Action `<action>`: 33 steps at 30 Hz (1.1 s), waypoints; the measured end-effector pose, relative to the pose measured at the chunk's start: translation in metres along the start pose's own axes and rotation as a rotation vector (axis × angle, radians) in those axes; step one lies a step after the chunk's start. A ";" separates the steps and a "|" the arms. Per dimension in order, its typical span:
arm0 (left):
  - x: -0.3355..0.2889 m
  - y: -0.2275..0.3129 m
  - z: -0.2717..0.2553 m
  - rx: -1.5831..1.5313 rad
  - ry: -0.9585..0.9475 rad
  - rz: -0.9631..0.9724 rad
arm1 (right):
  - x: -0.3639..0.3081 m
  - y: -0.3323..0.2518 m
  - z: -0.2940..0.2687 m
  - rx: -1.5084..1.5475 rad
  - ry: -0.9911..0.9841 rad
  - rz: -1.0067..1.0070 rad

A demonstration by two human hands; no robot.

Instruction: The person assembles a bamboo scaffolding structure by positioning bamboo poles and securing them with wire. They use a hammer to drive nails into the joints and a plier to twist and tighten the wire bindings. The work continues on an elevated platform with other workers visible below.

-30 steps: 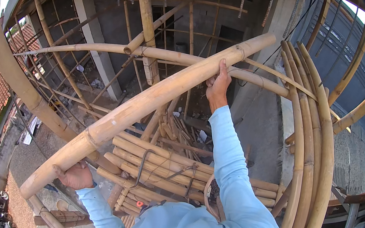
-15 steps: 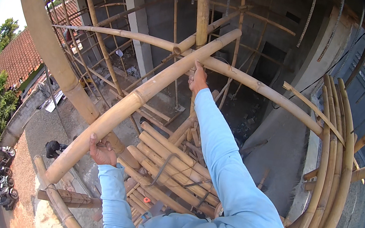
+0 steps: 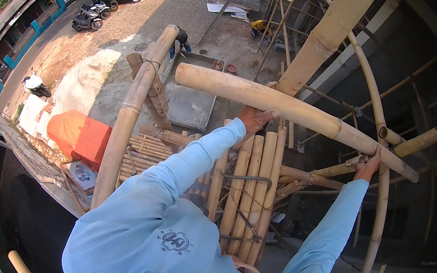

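Note:
A thick, pale bamboo pole (image 3: pixel 300 110) stretches across in front of me, its cut left end free in the air. My left hand (image 3: pixel 256 120) is closed against the underside of the pole near its middle. Farther right, my right hand (image 3: pixel 368 164) grips it from below, close to the right end. Behind the left hand, a stout upright bamboo post (image 3: pixel 321 45) rises past the pole. Near the right hand, a long bamboo rail (image 3: pixel 379 215) passes beneath the pole. The fingers of both hands are partly hidden by the pole.
Bundled bamboo lengths (image 3: pixel 252 191) lie below me, with bent metal rods across them. A bamboo railing (image 3: pixel 130 107) stands on the left. Down on the ground are a crouching person in yellow (image 3: pixel 260 29), another in dark clothes (image 3: pixel 181 39), an orange tarp (image 3: pixel 76 136) and parked motorcycles (image 3: pixel 96 10).
My view has turned left, toward the yard. The held pole has swung from a steep slant to nearly crosswise. Both hands remain on it.

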State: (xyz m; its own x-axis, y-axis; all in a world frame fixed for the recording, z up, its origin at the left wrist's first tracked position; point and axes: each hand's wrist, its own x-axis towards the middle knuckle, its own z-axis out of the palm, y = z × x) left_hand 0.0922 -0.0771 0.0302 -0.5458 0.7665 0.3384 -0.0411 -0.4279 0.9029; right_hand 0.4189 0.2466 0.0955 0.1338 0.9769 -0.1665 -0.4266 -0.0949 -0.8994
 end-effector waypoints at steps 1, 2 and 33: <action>0.003 0.006 0.006 -0.013 -0.035 0.016 | 0.015 -0.002 -0.010 0.015 -0.072 0.012; 0.005 0.003 0.008 0.044 -0.019 0.031 | 0.026 -0.001 -0.012 0.036 -0.067 -0.005; 0.022 -0.039 0.006 0.271 0.008 0.028 | -0.055 0.021 0.024 0.049 -0.073 -0.037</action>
State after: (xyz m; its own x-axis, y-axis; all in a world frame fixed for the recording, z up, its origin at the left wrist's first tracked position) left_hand 0.0868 -0.0403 0.0040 -0.5505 0.7516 0.3634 0.1990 -0.3046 0.9315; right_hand 0.3808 0.1957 0.0952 0.0851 0.9911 -0.1021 -0.4666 -0.0509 -0.8830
